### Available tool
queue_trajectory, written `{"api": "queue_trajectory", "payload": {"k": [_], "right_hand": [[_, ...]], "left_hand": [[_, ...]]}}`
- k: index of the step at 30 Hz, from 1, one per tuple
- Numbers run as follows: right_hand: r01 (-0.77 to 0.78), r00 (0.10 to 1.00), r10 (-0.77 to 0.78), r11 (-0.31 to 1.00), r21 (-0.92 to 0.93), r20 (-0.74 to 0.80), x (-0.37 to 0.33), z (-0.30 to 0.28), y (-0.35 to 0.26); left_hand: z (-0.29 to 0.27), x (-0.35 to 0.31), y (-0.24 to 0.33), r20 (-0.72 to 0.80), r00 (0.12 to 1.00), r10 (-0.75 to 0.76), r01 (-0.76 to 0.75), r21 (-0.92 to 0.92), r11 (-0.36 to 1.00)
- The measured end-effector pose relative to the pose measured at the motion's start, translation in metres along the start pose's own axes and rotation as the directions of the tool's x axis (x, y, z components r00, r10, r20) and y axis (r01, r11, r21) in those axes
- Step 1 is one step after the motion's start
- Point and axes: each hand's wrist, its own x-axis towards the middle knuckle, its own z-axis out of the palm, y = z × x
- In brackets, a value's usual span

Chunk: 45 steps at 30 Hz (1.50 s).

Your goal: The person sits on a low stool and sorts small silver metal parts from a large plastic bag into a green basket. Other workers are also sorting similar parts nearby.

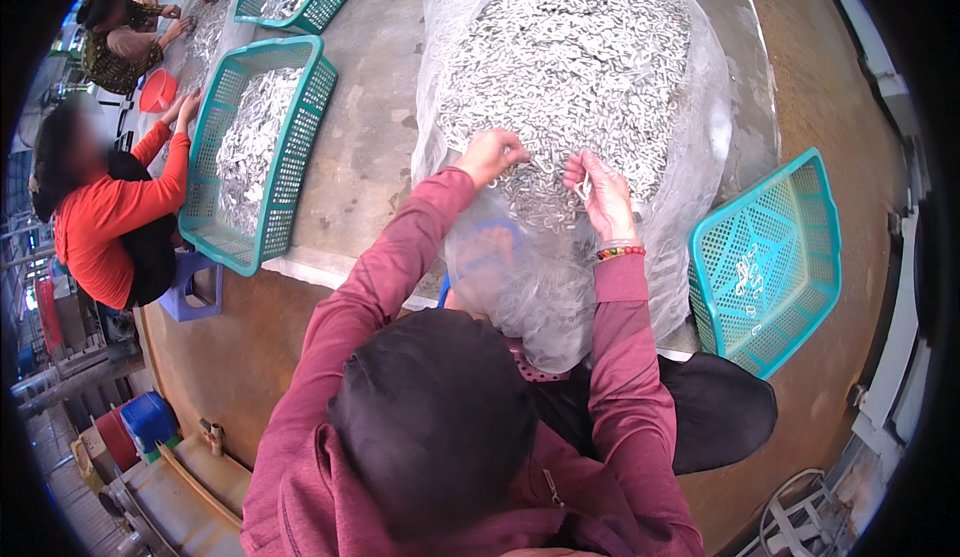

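Note:
A broad heap of small silvery-white curved pieces [590,57], like little fish, lies on a pale translucent mesh net [560,327]. My left hand [490,157] is at the near left edge of the heap, thumb and fingers pinched together; what they hold, if anything, is too small to make out. Close by on the right, my right hand [606,193] is closed, palm partly upward, with a few pale fish-like pieces [584,189] in its fingers. A beaded bracelet [621,252] circles the right wrist. Thinner, darker pieces lie between the hands.
To my right stands a teal slotted basket [768,349] with several white pieces on its bottom. Two teal baskets [318,107] of silvery pieces sit at left. A person in orange sleeves [120,207] reaches past one, beside a purple stool [195,287]. Farther back are more workers and a red bowl [158,91].

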Motion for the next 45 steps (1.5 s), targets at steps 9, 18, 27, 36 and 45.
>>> {"api": "queue_trajectory", "payload": {"k": [9, 18, 27, 36, 45], "right_hand": [[-0.117, 0.984, 0.065, 0.938, 0.325, 0.168, -0.011, 0.018, -0.003], [-0.246, 0.907, -0.052, 0.74, 0.626, 0.418, -0.017, 0.027, -0.004], [-0.246, 0.948, 0.075, 0.788, 0.564, 0.308, -0.011, 0.034, 0.006], [-0.08, 0.997, 0.077, 0.925, 0.371, 0.023, -0.012, 0.038, 0.003], [0.025, 0.996, -0.038, 0.988, 0.155, 0.082, -0.017, 0.045, 0.0]], "left_hand": [[-0.032, 0.002, 0.042, 0.34, 0.884, -0.319, 0.432, -0.855, 0.286], [-0.02, 0.021, 0.021, -0.024, 0.991, 0.131, -0.118, 0.306, 0.945], [-0.033, 0.018, 0.051, 0.086, 0.987, 0.138, -0.135, -0.041, 0.99], [-0.016, -0.002, 0.06, 0.151, 0.976, 0.159, -0.16, -0.007, 0.987], [-0.034, -0.002, 0.071, 0.417, 0.904, -0.097, 0.203, -0.219, 0.954]]}}
